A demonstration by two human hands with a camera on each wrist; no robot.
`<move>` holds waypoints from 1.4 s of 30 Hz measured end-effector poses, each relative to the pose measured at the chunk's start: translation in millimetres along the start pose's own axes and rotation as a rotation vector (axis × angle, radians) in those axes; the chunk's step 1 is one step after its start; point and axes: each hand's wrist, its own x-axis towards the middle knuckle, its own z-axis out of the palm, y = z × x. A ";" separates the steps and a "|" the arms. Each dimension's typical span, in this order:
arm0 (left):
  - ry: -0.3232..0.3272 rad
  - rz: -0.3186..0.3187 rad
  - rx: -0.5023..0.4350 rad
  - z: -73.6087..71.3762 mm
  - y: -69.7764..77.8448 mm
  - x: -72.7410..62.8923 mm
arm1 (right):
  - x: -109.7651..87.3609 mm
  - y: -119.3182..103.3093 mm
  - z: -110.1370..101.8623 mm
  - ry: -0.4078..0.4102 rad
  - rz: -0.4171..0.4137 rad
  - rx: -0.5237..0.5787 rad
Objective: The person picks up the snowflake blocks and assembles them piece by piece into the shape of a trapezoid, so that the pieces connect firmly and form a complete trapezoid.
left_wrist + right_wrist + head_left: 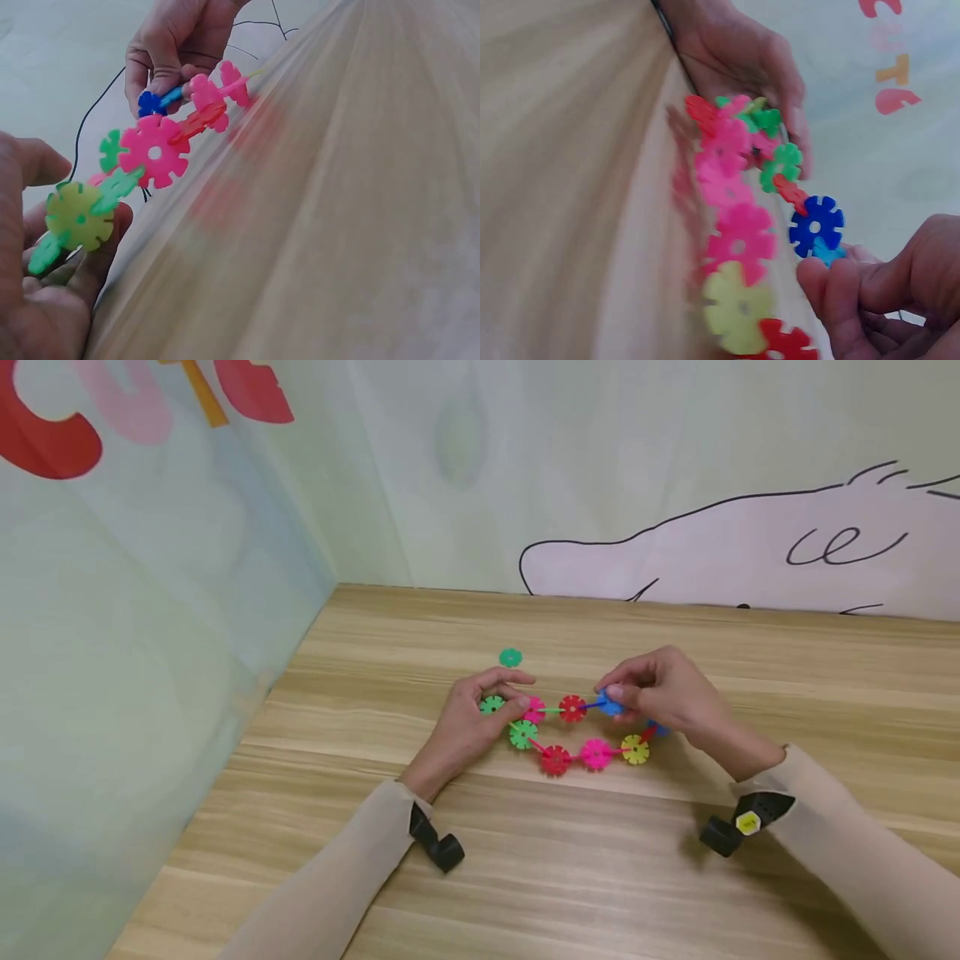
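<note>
A loop of slotted, flower-shaped plastic discs (556,760), linked edge to edge in red, pink, yellow, green and blue, lies between my hands. At its left end, my left hand (465,718) curls about green and pink discs, the thumb at the pink disc (534,709) and the index finger stretched out above. My right hand (678,693) pinches a light blue disc (827,253) between thumb and fingers at the loop's far right. Joined to that piece is a dark blue disc (815,226). In the left wrist view, a yellow-green disc (79,216) sits among the left fingers.
One loose green disc (511,657) lies on the wooden table (525,877) just beyond my left hand. A wall covering (450,485) with printed drawings rises behind the table, and another stands along its left edge. Black cameras hang from both wrists.
</note>
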 end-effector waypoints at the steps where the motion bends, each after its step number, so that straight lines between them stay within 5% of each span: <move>1: -0.010 0.004 -0.009 -0.7 0.0 -0.1 | 0.1 -0.1 -3.1 -0.014 -0.008 -0.020; 10: -0.097 -0.022 -0.180 -4.8 -1.2 -1.6 | 5.3 -2.6 -13.6 -0.117 -0.053 -0.079; 23: -0.213 -0.119 -0.153 -5.9 4.1 -1.5 | 17.7 -16.1 20.8 -0.253 -0.079 0.036; 32: -0.200 -0.143 -0.171 -4.7 4.2 -0.8 | 27.1 -24.2 36.9 -0.298 -0.062 0.125; 42: -0.189 -0.135 -0.166 -1.1 2.7 -0.1 | 53.6 -36.4 26.2 -0.204 -0.090 0.099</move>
